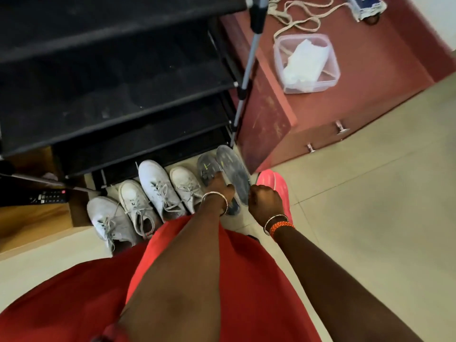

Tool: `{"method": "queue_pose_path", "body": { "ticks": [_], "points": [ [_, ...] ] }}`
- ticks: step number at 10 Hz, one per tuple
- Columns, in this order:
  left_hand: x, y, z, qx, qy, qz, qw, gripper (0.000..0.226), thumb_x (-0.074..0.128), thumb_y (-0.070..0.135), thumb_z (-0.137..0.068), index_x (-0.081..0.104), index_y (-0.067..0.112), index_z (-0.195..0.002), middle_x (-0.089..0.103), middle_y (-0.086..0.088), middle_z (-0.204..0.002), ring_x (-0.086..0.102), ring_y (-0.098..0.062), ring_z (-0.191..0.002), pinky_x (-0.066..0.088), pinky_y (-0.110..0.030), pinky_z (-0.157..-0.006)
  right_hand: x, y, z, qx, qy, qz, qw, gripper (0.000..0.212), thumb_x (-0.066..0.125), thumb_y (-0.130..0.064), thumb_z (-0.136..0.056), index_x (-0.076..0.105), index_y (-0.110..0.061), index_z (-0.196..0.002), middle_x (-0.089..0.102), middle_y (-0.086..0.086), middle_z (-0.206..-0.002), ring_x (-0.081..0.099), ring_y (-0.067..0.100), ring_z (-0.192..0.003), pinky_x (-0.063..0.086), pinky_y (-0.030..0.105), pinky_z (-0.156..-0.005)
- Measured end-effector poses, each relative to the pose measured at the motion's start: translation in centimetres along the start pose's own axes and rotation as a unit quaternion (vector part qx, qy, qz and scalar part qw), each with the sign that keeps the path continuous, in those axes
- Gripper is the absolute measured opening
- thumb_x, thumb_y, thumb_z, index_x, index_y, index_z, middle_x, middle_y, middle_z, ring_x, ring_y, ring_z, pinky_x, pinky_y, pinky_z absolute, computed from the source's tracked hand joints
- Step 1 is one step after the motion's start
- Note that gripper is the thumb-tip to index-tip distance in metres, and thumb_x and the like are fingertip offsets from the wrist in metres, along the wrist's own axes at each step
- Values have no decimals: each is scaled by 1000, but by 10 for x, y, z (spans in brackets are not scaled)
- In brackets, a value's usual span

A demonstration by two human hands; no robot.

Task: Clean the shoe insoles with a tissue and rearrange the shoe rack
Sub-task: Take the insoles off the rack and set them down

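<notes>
Insoles: two grey insoles lie low-centre of the frame, on the floor at the foot of the shoe rack [111, 77]. The larger insole [233, 170] lies to the right, its far tip near the rack's lower right corner. The smaller insole [206, 169] lies just left of it, and its near end is hidden under the left hand.

Left hand [220, 190]: it reaches down onto the insoles with fingers bent over them. Whether it actually grips one cannot be told, since the fingertips are hidden.

Right hand [265, 199]: curled into a fist just right of the larger insole; nothing is visible in it.

Shoes: four white sneakers [158, 186] stand in a row on the floor, left of the insoles, toes toward the rack. A pink shoe [274, 181] sits behind the right hand.

Shoe rack: black fabric shelves fill the upper left of the frame; no footwear is visible on them.

Tissue: white tissue [304, 61] lies in a clear plastic container [330, 77] on the red cabinet [370, 77], upper right of the frame, well apart from both hands.
</notes>
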State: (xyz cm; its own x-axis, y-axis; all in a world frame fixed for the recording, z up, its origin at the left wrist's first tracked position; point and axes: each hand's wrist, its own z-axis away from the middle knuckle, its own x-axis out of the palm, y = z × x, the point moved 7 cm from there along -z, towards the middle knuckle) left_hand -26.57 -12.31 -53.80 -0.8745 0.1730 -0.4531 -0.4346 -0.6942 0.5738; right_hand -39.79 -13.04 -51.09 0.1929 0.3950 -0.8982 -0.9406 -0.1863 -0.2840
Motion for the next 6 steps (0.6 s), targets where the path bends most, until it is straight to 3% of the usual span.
{"method": "queue_pose_path", "body": {
  "ticks": [1, 3, 4, 5, 6],
  "points": [
    [-6, -14, -42, -27, -12, 13, 999, 53, 48, 11, -90, 32, 8, -141, 50, -21, -133, 52, -37, -117, 45, -39, -96, 44, -5, -35, 14, -71, -18, 997, 23, 51, -6, -79, 59, -2, -99, 63, 19, -103, 58, 36, -98, 48, 38, -77],
    [22, -72, -106, -147, -20, 144, 978, 41, 51, 7, -90, 48, -4, -129, 53, -23, -129, 53, -35, -115, 44, -40, -92, 125, 19, -91, 103, -174, -43, 978, 35, 54, -14, -86, 52, 0, -118, 55, 22, -121, 51, 35, -115, 42, 36, -91],
    [51, -110, -130, -211, -28, 191, 958, 56, 63, 21, -79, 50, -5, -127, 54, -24, -129, 54, -36, -116, 47, -43, -94, 154, 35, -115, 133, -198, -59, 969, 43, 53, -11, -88, 46, 0, -129, 49, 21, -132, 44, 34, -124, 36, 33, -99],
    [66, -129, -153, -244, -82, 167, 952, 47, 53, 18, -93, 44, -6, -133, 47, -21, -137, 47, -32, -126, 42, -32, -98, 173, 55, -138, 176, -176, -66, 966, 43, 53, -7, -88, 46, 3, -129, 50, 23, -131, 46, 34, -123, 33, 30, -100],
    [70, -140, -177, -252, -68, 144, 955, 44, 48, 14, -96, 43, -6, -134, 45, -21, -139, 45, -31, -128, 42, -30, -97, 185, 73, -146, 233, -143, -69, 959, 44, 56, -9, -87, 44, 4, -126, 48, 25, -127, 47, 38, -119, 37, 34, -98]
  ]
}}
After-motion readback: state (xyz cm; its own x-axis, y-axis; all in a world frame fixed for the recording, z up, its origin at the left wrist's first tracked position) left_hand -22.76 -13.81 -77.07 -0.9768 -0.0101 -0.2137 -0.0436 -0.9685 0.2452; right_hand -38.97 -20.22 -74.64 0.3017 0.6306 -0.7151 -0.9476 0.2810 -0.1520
